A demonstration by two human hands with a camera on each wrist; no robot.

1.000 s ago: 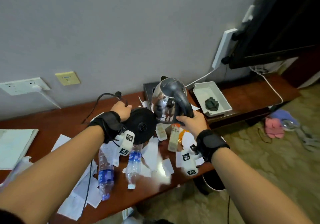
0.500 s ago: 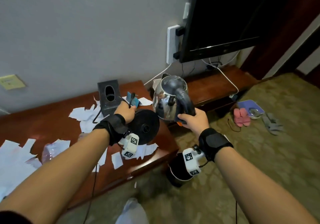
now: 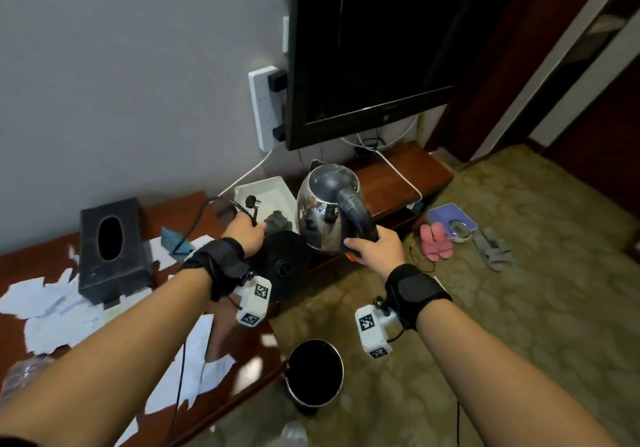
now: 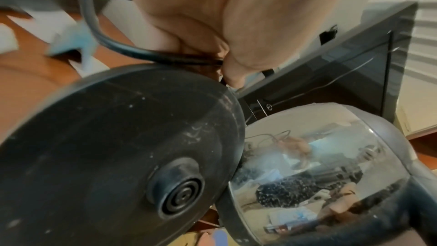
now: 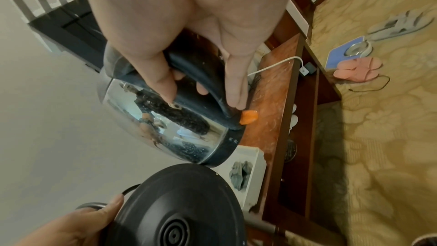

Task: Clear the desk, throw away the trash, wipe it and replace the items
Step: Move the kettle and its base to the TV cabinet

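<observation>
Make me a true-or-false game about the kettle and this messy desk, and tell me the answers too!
1. The right hand holds the kettle by its handle. True.
2. The kettle sits on its base. False: the left hand grips the base, tilted, beside the kettle.
3. The tissue box stands on the desk. True.
4. The pink slippers are on the desk. False: they lie on the floor.
5. Paper scraps are scattered on the desk. True.
</observation>
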